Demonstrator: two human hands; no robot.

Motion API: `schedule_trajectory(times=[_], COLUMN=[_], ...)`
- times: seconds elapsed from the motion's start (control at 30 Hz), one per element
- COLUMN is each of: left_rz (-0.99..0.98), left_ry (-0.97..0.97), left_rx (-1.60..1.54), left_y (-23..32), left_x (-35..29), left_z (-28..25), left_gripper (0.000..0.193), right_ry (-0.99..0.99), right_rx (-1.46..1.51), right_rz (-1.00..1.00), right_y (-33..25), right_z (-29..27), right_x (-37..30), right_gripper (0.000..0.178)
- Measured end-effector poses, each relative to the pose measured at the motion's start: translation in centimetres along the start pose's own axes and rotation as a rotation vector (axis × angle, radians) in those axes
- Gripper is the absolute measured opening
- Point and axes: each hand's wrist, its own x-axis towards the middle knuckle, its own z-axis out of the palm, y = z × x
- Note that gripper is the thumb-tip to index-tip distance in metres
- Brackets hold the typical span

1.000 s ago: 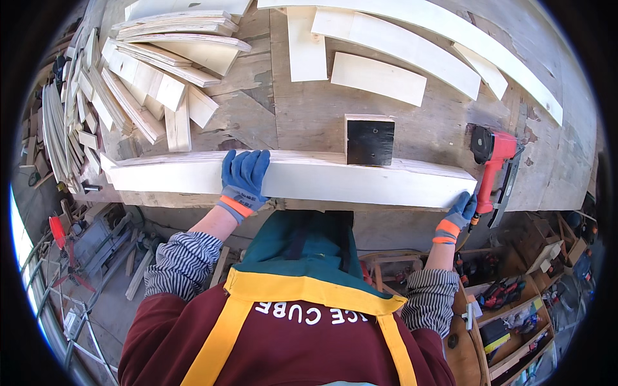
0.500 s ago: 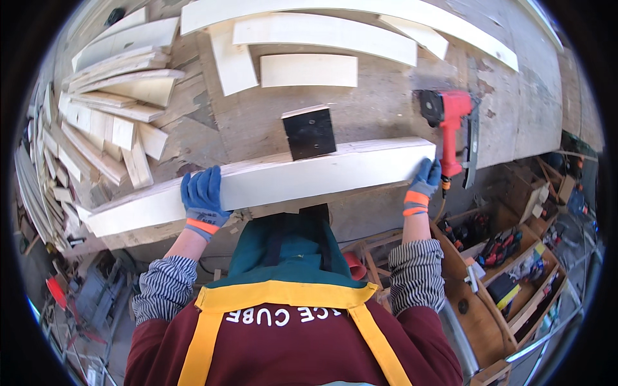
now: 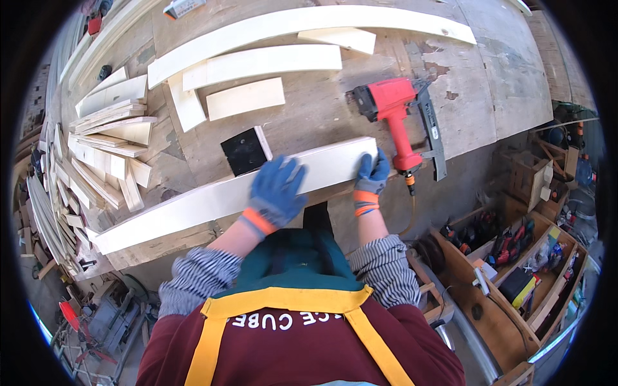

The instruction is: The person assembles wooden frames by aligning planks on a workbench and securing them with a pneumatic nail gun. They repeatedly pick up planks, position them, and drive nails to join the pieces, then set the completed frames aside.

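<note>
A long, pale, gently curved wooden board [image 3: 187, 209] stands along the near edge of the workbench. My right hand [image 3: 371, 183], in a blue and grey work glove with an orange cuff, grips the board's right end. Over the middle of the board is my left hand [image 3: 277, 192], gloved alike, its fingers stretched out; whether it touches the board I cannot tell. A black-faced wooden block [image 3: 244, 153] stands just behind the board. Right of it, beyond my right hand, lies a red and black nail gun [image 3: 396, 109] with an air hose at its handle.
Several curved wooden strips [image 3: 264, 61] lie farther back on the workbench [image 3: 309, 112]. Stacks of cut wood pieces [image 3: 106, 145] crowd the left side. Below the bench at right stands a wooden box [image 3: 508, 315] with tools in its compartments.
My left hand has left its hold on the left part of the board and moved right along it, fingers now spread. My right hand stays at the right end. The whole view has shifted.
</note>
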Motion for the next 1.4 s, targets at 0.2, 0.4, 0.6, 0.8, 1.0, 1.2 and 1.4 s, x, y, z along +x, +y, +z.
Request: schedule_trajectory(times=[0.2, 0.4, 0.6, 0.8, 1.0, 1.2, 1.4], left_rz=[-0.227, -0.227, -0.264, -0.263, -0.294, -0.282, -0.247], left_ry=[-0.290, -0.267, -0.310, -0.297, -0.401, -0.371, -0.332], left_rx=[-0.124, -0.064, -0.076, -0.160, -0.185, -0.176, -0.129], left_y=[3.5, 3.4, 3.8, 3.4, 3.6, 3.5, 3.4], left_x=[9.0, 8.1, 8.4, 8.6, 9.0, 8.9, 8.8], left_z=[5.8, 6.1, 5.7, 5.8, 5.0, 5.5, 5.8], left_gripper=[0.054, 0.053, 0.053, 0.054, 0.056, 0.053, 0.053], right_ry=[-0.039, -0.210, -0.544, -0.633, -1.201, -1.244, -1.183], right_rx=[-0.133, -0.657, -0.776, -0.363, -0.222, -0.171, -0.394], right_rz=[-0.014, -0.338, 0.031, -0.162, 0.317, 0.237, -0.347], right_y=[-2.5, -5.2, -4.6, -6.9, -13.9, -11.3, -8.2], right_z=[-1.2, -7.2, -4.0, -10.6, -20.4, -19.8, -20.3], right_x=[0.1, 9.6, 15.0, 16.0, 8.8, 3.4, 1.3], right_gripper=[0.040, 0.067, 0.095, 0.071, 0.038, 0.047, 0.044])
